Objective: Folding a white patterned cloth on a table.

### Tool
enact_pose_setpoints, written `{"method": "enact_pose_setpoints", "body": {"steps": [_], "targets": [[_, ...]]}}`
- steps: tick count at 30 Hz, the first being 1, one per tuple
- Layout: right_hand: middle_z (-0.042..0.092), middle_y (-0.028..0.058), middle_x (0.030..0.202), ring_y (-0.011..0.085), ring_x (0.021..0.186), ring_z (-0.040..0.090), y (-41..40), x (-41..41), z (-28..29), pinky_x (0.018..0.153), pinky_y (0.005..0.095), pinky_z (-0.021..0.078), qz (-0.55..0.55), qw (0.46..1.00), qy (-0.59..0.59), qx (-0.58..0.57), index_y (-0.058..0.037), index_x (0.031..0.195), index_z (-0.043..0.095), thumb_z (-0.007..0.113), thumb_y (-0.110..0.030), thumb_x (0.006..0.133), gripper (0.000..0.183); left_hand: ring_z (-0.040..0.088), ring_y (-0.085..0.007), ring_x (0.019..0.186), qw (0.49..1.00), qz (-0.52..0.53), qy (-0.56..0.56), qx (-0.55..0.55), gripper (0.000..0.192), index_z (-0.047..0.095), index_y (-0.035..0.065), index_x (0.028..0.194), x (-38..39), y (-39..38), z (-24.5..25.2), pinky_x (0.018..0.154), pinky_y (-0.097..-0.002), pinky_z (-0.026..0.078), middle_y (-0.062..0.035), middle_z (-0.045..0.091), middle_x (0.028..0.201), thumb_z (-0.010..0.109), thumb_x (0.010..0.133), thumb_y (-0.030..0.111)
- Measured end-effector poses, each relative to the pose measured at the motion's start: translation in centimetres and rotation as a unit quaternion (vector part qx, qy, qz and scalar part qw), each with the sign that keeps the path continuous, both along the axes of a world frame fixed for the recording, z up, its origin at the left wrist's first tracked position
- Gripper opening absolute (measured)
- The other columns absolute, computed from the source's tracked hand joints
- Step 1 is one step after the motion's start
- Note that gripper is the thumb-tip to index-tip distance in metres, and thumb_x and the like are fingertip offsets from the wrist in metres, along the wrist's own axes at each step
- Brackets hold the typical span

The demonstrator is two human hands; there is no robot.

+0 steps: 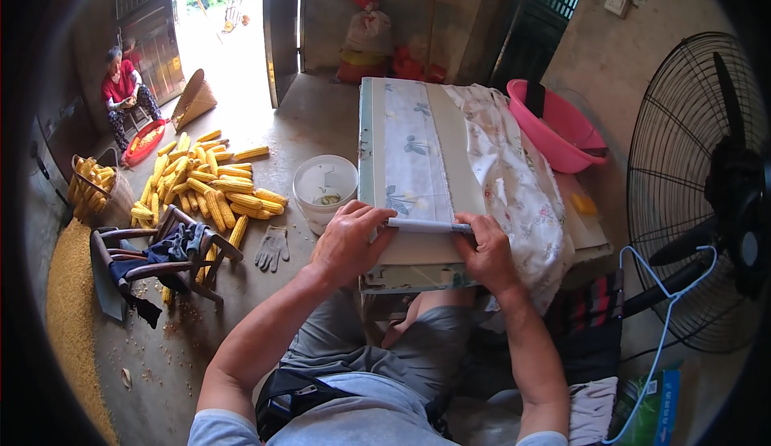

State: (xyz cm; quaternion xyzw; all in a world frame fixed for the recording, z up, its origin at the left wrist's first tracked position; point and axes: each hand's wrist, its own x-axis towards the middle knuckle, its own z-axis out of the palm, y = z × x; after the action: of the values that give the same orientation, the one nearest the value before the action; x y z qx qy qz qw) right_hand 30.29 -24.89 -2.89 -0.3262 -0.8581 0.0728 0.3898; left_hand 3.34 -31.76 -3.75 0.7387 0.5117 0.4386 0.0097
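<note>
A long strip of white cloth with blue-grey leaf prints (415, 145) lies lengthwise over a small table (415, 278). Its near end is folded or rolled into a narrow band (421, 225). My left hand (358, 235) pinches the left end of that band, thumb below and fingers on top. At the band's right end, my right hand (486, 247) grips it the same way. Bare beige tabletop shows beneath the band. A crumpled white floral cloth (506, 187) covers the table's right side and hangs over the near edge, beside my right hand.
Left of the table stands a white bucket (325, 184). Corn cobs (211, 181), a wooden chair (162, 259) and a glove (273, 248) occupy the floor. A pink basin (554, 127) and a large fan (692, 193) stand right. A seated person (123, 91) is by the doorway.
</note>
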Motion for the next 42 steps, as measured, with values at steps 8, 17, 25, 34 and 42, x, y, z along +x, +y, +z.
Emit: {"method": "enact_pose_setpoints", "body": {"steps": [8, 17, 25, 34, 42], "targets": [[0.071, 0.0195, 0.096, 0.0385, 0.089, 0.069, 0.8, -1.2, -0.6, 0.082, 0.0470, 0.0544, -0.059, 0.990, 0.065, -0.108, -0.0016, 0.128, 0.061, 0.075, -0.011, 0.089, 0.042, 0.068, -0.0288, 0.094, 0.995, 0.039, -0.071, -0.053, 0.038, 0.067, 0.0066, 0.125, 0.1, 1.1, -0.8, 0.085, -0.0405, 0.055, -0.0128, 0.074, 0.096, 0.074, 0.090, 0.020], [0.071, 0.0163, 0.084, 0.0295, 0.071, 0.070, 1.7, -1.9, -1.9, 0.068, 0.0398, 0.0558, -0.103, 0.993, 0.047, -0.012, 0.0039, 0.132, 0.057, 0.075, -0.010, 0.090, 0.048, 0.068, -0.0268, 0.091, 0.988, 0.079, -0.075, -0.107, 0.049, 0.063, 0.0065, 0.132, 0.5, 2.0, -0.5, 0.084, -0.0409, 0.055, -0.0102, 0.073, 0.092, 0.073, 0.088, 0.026], [0.071, 0.0165, 0.080, 0.0332, 0.071, 0.071, 1.4, -2.7, -1.3, 0.070, 0.0431, 0.0557, -0.140, 0.988, 0.046, -0.055, 0.0058, 0.131, 0.056, 0.076, -0.014, 0.089, 0.051, 0.069, -0.0284, 0.092, 0.982, 0.102, -0.057, -0.150, 0.059, 0.057, 0.0065, 0.140, 0.8, 2.3, 0.4, 0.086, -0.0419, 0.055, -0.0090, 0.072, 0.086, 0.074, 0.087, 0.026], [0.070, 0.0173, 0.085, 0.0382, 0.079, 0.070, 1.3, -3.1, -1.5, 0.074, 0.0466, 0.0553, -0.191, 0.980, 0.000, -0.050, 0.0039, 0.134, 0.054, 0.077, -0.017, 0.088, 0.055, 0.069, -0.0290, 0.091, 0.990, 0.089, -0.013, -0.110, 0.053, 0.062, 0.0171, 0.137, 0.8, 2.4, 0.4, 0.090, -0.0437, 0.054, -0.0087, 0.071, 0.089, 0.075, 0.086, 0.025], [0.060, 0.0182, 0.135, 0.0330, 0.128, 0.056, -0.9, -5.0, 0.4, 0.109, 0.0477, 0.0409, -0.159, 0.979, -0.124, 0.029, 0.0010, 0.138, 0.054, 0.073, -0.024, 0.088, 0.059, 0.068, -0.0317, 0.099, 0.996, 0.070, 0.022, -0.056, 0.017, 0.078, 0.0153, 0.101, 0.5, 2.6, -0.4, 0.095, -0.0452, 0.051, -0.0100, 0.071, 0.094, 0.073, 0.090, 0.027]]}}
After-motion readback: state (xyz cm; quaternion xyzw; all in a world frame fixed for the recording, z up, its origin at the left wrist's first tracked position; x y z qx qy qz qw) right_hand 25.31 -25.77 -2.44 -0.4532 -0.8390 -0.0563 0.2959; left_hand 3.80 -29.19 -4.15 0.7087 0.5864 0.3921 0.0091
